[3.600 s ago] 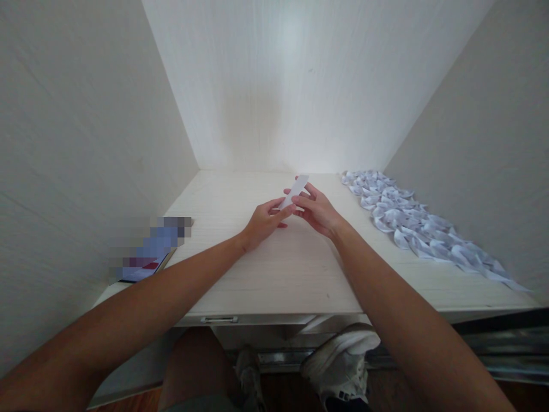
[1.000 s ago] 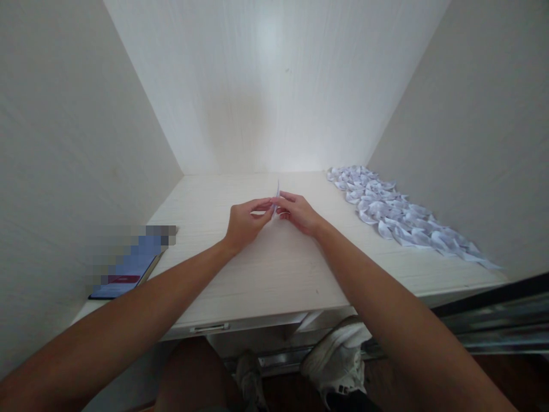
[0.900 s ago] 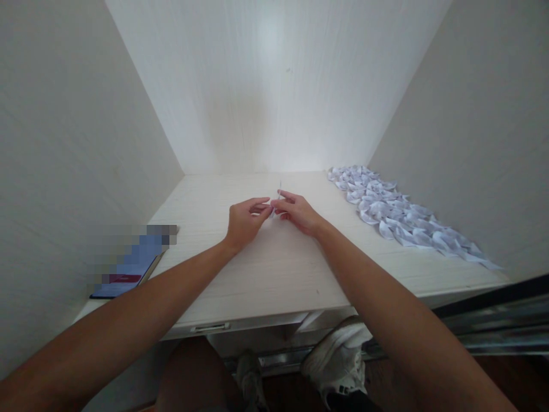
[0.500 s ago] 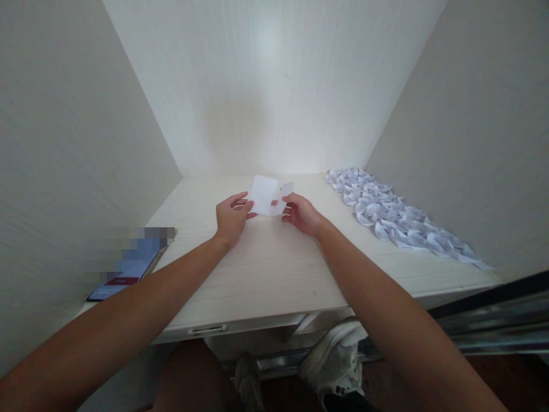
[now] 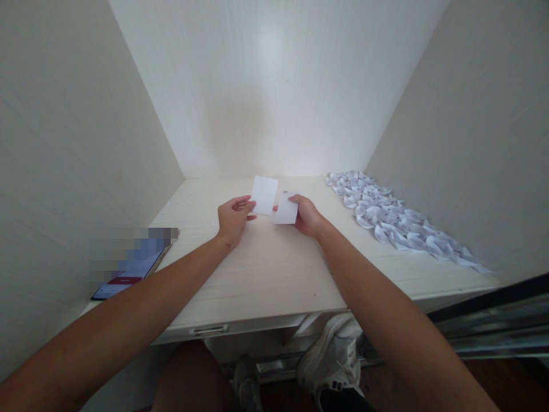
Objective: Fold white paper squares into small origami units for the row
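Held over the back middle of the white desk, my left hand [image 5: 235, 218] pinches a white sheet of paper [image 5: 264, 195] by its left side, thumb on top. My right hand [image 5: 307, 215] grips a smaller white piece of paper [image 5: 286, 209] at its right edge, with the thumb across its upper corner. The two papers are side by side with a narrow gap between them. Some of the right fingers are hidden behind the smaller piece.
Many folded white paper pieces [image 5: 381, 214] lie in rows along the right wall. A partly blurred flat device with a lit screen [image 5: 128, 272] lies at the left. The desk [image 5: 253, 280] has a drawer handle [image 5: 209, 330] in front; a pale shoe [image 5: 332, 357] is below it.
The right-hand piece was tilted up close against the left sheet. It now lies flatter and lower, turned to face me, with a gap between them. My left hand has barely moved.
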`<act>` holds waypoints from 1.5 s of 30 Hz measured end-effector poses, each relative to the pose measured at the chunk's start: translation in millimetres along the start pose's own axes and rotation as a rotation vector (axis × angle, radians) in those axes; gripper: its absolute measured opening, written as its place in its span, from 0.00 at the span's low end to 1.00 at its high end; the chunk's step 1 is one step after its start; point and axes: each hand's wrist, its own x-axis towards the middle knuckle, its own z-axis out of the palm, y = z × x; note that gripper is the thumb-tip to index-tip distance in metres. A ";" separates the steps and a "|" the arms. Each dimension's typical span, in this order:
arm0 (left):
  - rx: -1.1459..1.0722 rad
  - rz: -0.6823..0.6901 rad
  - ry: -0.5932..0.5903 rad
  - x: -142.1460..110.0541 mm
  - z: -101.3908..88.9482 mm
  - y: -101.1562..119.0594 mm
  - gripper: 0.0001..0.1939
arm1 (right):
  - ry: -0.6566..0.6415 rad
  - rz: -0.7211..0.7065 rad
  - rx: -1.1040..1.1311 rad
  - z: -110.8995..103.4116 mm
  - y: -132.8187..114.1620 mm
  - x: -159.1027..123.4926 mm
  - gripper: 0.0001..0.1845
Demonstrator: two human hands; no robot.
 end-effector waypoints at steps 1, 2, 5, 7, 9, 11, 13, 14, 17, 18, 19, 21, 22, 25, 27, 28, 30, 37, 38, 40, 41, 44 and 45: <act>-0.003 -0.003 0.001 0.4 0.1 -0.5 0.20 | 0.034 -0.002 -0.035 -1.1 1.8 2.3 0.14; -0.011 -0.003 0.004 0.7 0.3 -1.1 0.19 | 0.062 -0.010 -0.070 -2.7 4.0 4.7 0.12; -0.043 0.007 0.019 1.3 1.4 -2.0 0.16 | 0.143 -0.057 -0.198 -10.4 10.4 11.0 0.07; -0.060 0.007 0.024 1.3 2.4 -2.0 0.14 | 0.206 -0.109 -0.305 -16.4 12.2 13.3 0.06; -0.072 -0.006 0.016 0.7 3.7 -1.3 0.13 | 0.268 -0.172 -0.416 -21.6 11.7 14.3 0.08; -0.080 -0.019 0.000 -0.4 5.0 -0.5 0.12 | 0.313 -0.234 -0.509 -24.5 10.2 14.9 0.11; -0.085 -0.030 -0.017 -1.8 6.2 0.4 0.12 | 0.337 -0.278 -0.571 -25.0 8.9 15.6 0.18; -0.089 -0.033 -0.027 -2.5 6.7 0.8 0.12 | 0.344 -0.298 -0.592 -24.5 8.3 16.0 0.24; -0.101 -0.043 -0.063 -5.1 7.5 2.1 0.15 | 0.404 -0.444 -0.622 -21.8 5.9 16.2 0.33; -0.105 -0.049 -0.078 -6.1 7.7 2.5 0.16 | 0.432 -0.514 -0.610 -20.7 4.5 15.6 0.31; -0.108 -0.055 -0.096 -7.2 7.8 3.0 0.17 | 0.448 -0.573 -0.578 -19.3 2.9 14.5 0.29; -0.114 -0.071 -0.137 -9.4 7.9 3.9 0.18 | 0.400 -0.583 -0.445 -15.6 -0.5 10.8 0.29; -0.117 -0.080 -0.159 -10.5 7.9 4.4 0.19 | 0.335 -0.536 -0.359 -13.3 -1.8 8.5 0.31; -0.117 -0.105 -0.228 -12.9 7.5 5.6 0.20 | 0.104 -0.379 -0.155 -5.6 -2.6 1.8 0.35; -0.114 -0.124 -0.263 -13.5 6.9 6.1 0.20 | 0.022 -0.351 -0.117 -1.9 -1.2 -0.8 0.32; -0.110 -0.135 -0.275 -13.4 6.5 6.2 0.20 | 0.007 -0.352 -0.117 -0.9 -0.4 -1.3 0.29; -0.096 -0.160 -0.290 -12.9 5.5 6.4 0.19 | 0.014 -0.365 -0.125 -0.5 0.8 -1.1 0.24; -0.030 -0.186 -0.342 -13.1 4.1 7.6 0.18 | 0.055 -0.404 -0.161 -1.1 0.6 -1.2 0.22; -0.030 -0.181 -0.339 -13.4 4.2 7.8 0.18 | 0.054 -0.409 -0.172 -0.9 0.7 -1.4 0.22; -0.027 -0.179 -0.333 -13.7 4.3 8.0 0.18 | 0.062 -0.422 -0.187 -1.0 0.9 -0.8 0.22; -0.021 -0.184 -0.332 -13.7 4.4 8.1 0.18 | 0.070 -0.428 -0.193 -1.4 0.9 -0.2 0.23; 0.009 -0.195 -0.326 -13.5 4.4 8.7 0.18 | 0.093 -0.454 -0.207 -3.8 -0.1 2.3 0.24; 0.018 -0.196 -0.323 -13.5 4.4 9.0 0.18 | 0.101 -0.466 -0.209 -4.7 -0.8 2.8 0.24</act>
